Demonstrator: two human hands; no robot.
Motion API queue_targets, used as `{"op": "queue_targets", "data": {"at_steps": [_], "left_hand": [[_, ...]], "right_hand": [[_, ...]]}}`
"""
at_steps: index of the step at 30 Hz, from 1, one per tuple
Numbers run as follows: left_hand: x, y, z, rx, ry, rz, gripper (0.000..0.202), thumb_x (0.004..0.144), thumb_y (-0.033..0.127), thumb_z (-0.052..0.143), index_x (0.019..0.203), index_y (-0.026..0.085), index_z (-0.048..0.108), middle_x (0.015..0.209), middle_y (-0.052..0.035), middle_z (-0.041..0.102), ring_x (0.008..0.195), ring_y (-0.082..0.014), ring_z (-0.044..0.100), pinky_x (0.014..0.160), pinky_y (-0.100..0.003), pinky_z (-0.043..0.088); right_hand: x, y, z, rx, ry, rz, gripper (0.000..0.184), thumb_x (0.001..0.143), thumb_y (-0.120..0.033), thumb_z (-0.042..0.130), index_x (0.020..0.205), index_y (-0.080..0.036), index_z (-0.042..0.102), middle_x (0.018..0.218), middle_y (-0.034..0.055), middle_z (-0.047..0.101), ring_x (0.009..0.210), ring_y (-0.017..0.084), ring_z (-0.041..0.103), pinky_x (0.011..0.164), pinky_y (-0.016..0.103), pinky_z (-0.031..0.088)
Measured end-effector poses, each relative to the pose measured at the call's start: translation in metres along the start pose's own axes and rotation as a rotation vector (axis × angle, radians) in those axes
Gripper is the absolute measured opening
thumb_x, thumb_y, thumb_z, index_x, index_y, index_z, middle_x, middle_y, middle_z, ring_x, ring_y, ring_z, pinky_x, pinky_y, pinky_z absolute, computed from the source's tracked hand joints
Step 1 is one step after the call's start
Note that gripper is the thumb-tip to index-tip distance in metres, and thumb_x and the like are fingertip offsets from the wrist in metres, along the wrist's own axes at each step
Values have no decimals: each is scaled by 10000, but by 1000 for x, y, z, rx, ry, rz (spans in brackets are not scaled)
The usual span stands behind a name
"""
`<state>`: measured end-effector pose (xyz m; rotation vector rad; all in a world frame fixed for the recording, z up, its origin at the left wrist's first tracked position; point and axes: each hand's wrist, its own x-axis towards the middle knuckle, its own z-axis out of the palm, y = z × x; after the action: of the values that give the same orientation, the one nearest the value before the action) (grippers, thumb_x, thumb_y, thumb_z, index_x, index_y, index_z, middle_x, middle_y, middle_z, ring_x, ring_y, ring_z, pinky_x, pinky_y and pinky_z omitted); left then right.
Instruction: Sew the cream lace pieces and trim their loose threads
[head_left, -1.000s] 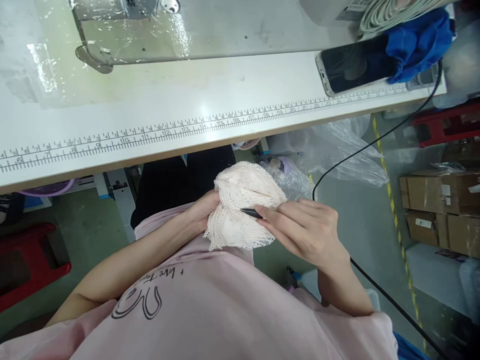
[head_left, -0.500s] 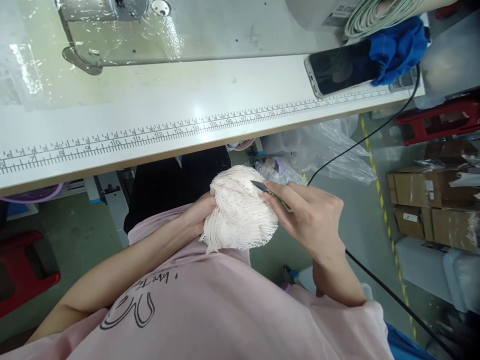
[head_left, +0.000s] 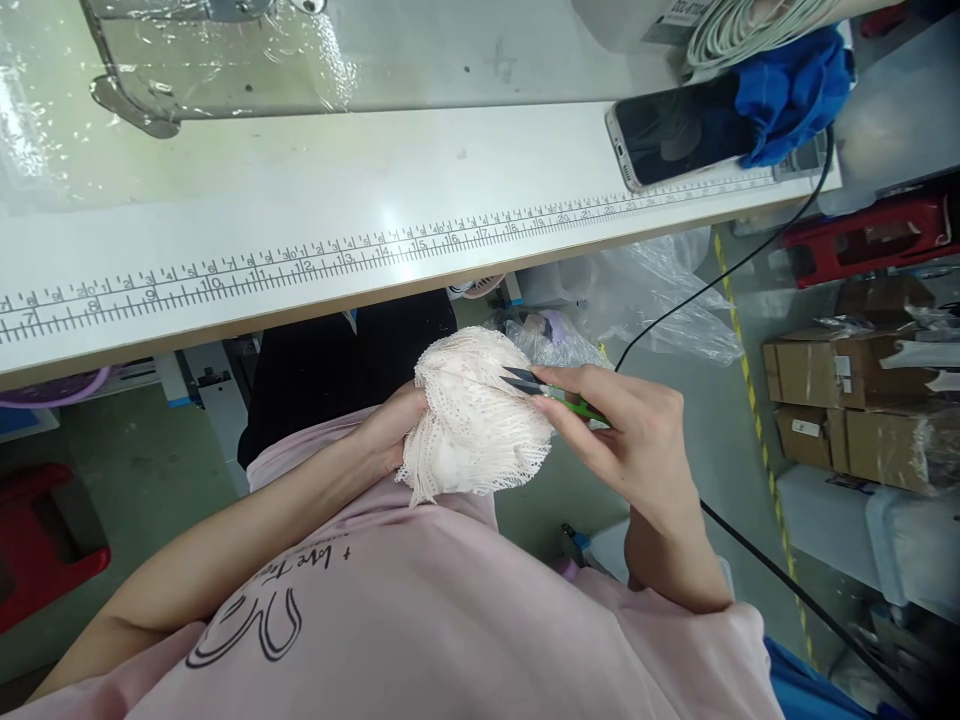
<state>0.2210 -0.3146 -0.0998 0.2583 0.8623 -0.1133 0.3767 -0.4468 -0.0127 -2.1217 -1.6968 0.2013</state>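
Note:
A bunched piece of cream lace fabric (head_left: 472, 420) sits in front of my chest, below the table edge. My left hand (head_left: 390, 430) is closed on its left side, fingers tucked under the lace. My right hand (head_left: 622, 430) grips small thread snips with a green handle (head_left: 559, 395). Their dark blades point left and rest on the upper right of the lace.
A white sewing table (head_left: 300, 230) with a printed ruler strip runs across the top, the sewing machine (head_left: 225, 60) at its back. A phone (head_left: 675, 130) and blue cloth (head_left: 795, 90) lie at its right end. Cardboard boxes (head_left: 847, 400), plastic bags and a black cable are on the floor at right.
My right hand turned the snips, so the blades now lie on the upper right of the lace instead of its middle. The left hand has kept its hold.

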Motion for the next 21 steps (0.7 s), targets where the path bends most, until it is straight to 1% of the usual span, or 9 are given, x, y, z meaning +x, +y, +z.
{"op": "queue_targets", "data": {"at_steps": [3, 7, 12, 16, 19, 21], "left_hand": [[-2, 0, 2, -13, 4, -3, 365, 642, 162, 806, 978, 58, 711, 947, -163, 723, 853, -245, 684, 777, -364, 601], [-1, 0, 0, -12, 8, 14, 389, 618, 149, 819, 984, 64, 718, 954, -147, 721, 835, -222, 670, 775, -333, 593], [0, -2, -3, -21, -71, 28, 401, 609, 154, 842, 981, 77, 716, 938, -121, 716, 823, -188, 652, 776, -297, 575], [-1, -2, -4, 8, -56, 14, 392, 616, 167, 834, 978, 77, 712, 921, -124, 722, 795, -193, 660, 752, -308, 579], [-2, -1, -2, 0, -39, 6, 367, 613, 149, 820, 958, 84, 711, 913, -126, 728, 808, -218, 679, 755, -326, 582], [-3, 0, 1, -7, -32, -5, 325, 620, 132, 804, 928, 87, 711, 868, -118, 730, 776, -217, 685, 733, -325, 580]], "right_hand": [[4, -1, 5, -30, 6, -12, 154, 925, -279, 655, 1032, -185, 715, 802, 8, 756, 615, 115, 663, 542, 241, 406], [5, -1, 8, -54, 5, -27, 162, 931, -286, 648, 1032, -178, 714, 760, 1, 740, 594, 110, 645, 536, 244, 390], [5, 2, 10, -53, 13, -38, 169, 930, -286, 648, 1048, -181, 708, 718, -2, 715, 629, 125, 657, 558, 243, 400], [7, 4, 14, -15, 17, -43, 172, 935, -282, 641, 1065, -187, 701, 760, 7, 732, 659, 129, 670, 580, 240, 419], [8, 5, 16, 8, 28, -39, 161, 937, -281, 639, 1054, -194, 707, 771, 14, 743, 659, 132, 675, 582, 241, 429], [7, 5, 16, 21, 37, -30, 156, 940, -284, 633, 1042, -196, 713, 776, 17, 749, 652, 133, 678, 578, 240, 437]]}}
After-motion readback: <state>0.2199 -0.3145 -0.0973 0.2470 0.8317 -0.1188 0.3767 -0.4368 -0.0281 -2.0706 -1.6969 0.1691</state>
